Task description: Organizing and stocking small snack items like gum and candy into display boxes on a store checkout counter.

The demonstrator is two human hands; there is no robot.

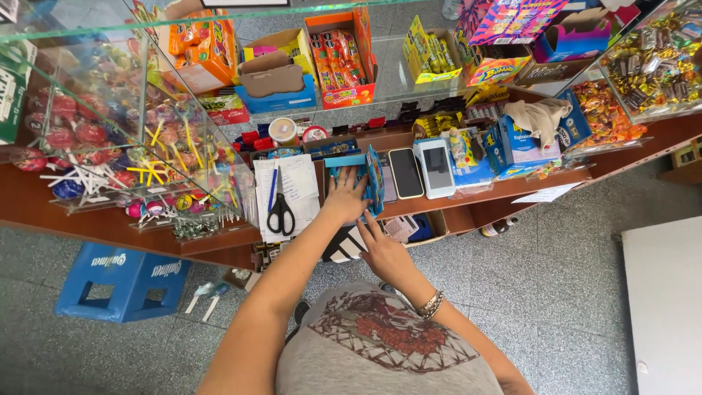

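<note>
While sweets crowd the glass shelves above, a person leans over a wooden counter ledge (pixel 512 192) behind a shop display. Left hand (pixel 345 196) lies flat, fingers spread wide, inside a shallow blue cardboard display box (pixel 358 170) that sits on the ledge between a sheet of paper and 2 phones. Right hand (pixel 385 250), a beaded bracelet at its wrist, reaches up from below the ledge, its fingertips touching the box's patterned front flap (pixel 375 181); the fingers are extended, gripping nothing that can be seen.

Black-handled scissors (pixel 281 213) and a blue pen (pixel 273 189) rest on the white paper sheet (pixel 300 183) just left of the box. To the right lie a dark slab phone (pixel 406 172) and a white card terminal (pixel 435 168), both rectangular and glossy. A crumpled beige cloth (pixel 540 115) is draped over blue cartons further right. Round lollipops (pixel 95 146) on thin white and yellow sticks fill the clear case at left, and foil-wrapped candies (pixel 654 62) heap in a transparent bin at right. A blue plastic crate (pixel 121 281) stands on the speckled grey floor.
</note>
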